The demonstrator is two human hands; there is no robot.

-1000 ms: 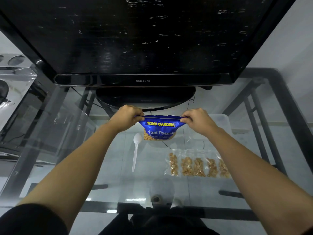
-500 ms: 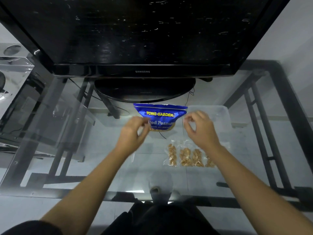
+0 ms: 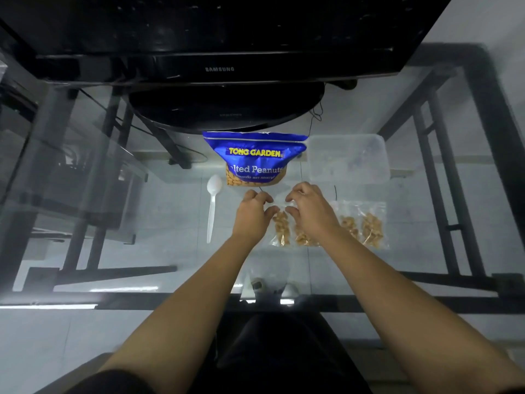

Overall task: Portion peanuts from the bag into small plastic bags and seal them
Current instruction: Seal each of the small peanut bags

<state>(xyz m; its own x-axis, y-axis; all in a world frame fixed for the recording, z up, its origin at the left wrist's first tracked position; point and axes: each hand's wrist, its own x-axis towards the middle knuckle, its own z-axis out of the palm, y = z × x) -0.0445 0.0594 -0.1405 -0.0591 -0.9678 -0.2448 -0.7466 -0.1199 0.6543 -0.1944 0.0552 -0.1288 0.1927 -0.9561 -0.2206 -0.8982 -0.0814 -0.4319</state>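
The blue peanut bag [image 3: 255, 155] stands upright on the glass table [image 3: 159, 251], just in front of the TV base, with nobody holding it. Nearer to me lies a row of small clear bags with peanuts [image 3: 365, 227]. Both hands are curled over the leftmost small bag [image 3: 281, 231]. My left hand [image 3: 251, 216] has its fingertips on that bag's top left corner. My right hand [image 3: 311, 213] pinches the top edge beside it and hides the bags underneath.
A white plastic spoon [image 3: 211, 211] lies left of my hands. A clear plastic container [image 3: 348, 157] sits right of the peanut bag. A black TV [image 3: 220, 38] on its oval base [image 3: 227, 109] fills the back of the table. My legs show through the glass.
Both hands let go of the top of the peanut bag, which stays standing. They moved toward me and came down on the leftmost small bag.
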